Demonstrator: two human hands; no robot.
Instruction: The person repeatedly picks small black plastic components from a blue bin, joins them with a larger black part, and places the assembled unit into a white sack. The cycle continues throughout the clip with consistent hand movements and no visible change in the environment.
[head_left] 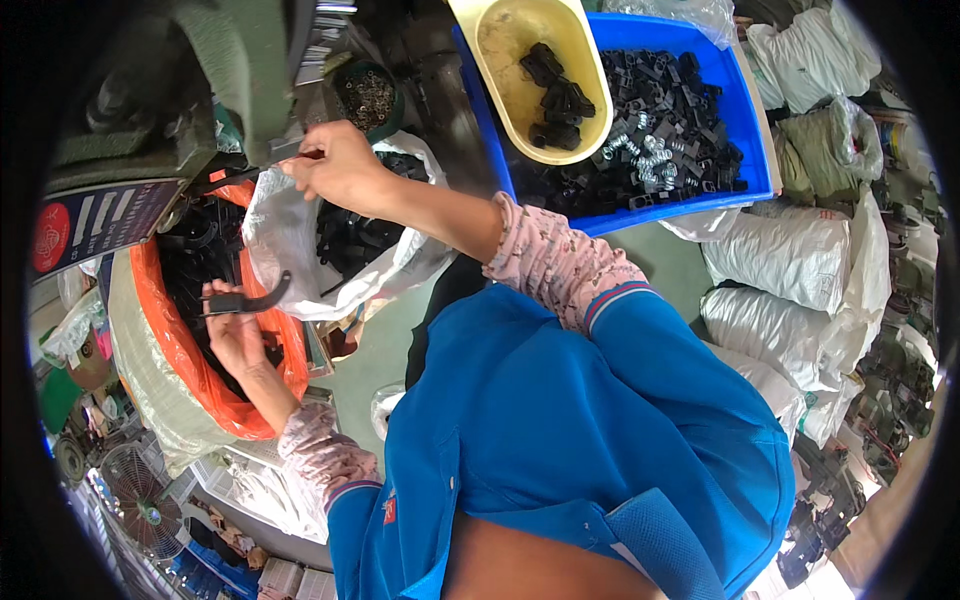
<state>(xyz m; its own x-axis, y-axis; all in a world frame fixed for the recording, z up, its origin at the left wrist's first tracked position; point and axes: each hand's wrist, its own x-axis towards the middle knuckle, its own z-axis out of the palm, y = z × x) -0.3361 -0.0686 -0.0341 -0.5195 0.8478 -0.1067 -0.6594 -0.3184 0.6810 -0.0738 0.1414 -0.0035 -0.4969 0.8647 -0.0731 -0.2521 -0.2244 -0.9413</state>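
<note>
My left hand [238,345] is closed on a black curved lever-like part [250,300], whose hooked end sticks out to the right. It is above an orange plastic bag [152,285] that holds many black parts. Farther away, my right hand [340,168] is pinched shut beside the lower part of a green machine [235,70]. What its fingertips grip is too small and partly hidden to name. A thin dark strip [228,182] extends left from near those fingers. Below my right wrist, a white sack [275,235] stands open with black parts inside.
A blue tub [765,150] at the far right holds black pieces and metal springs [655,165]. On its left side sits a yellow tub [490,60] with several black pieces. Small metal rings [368,98] fill a round container. White sacks [780,255] are stacked at right.
</note>
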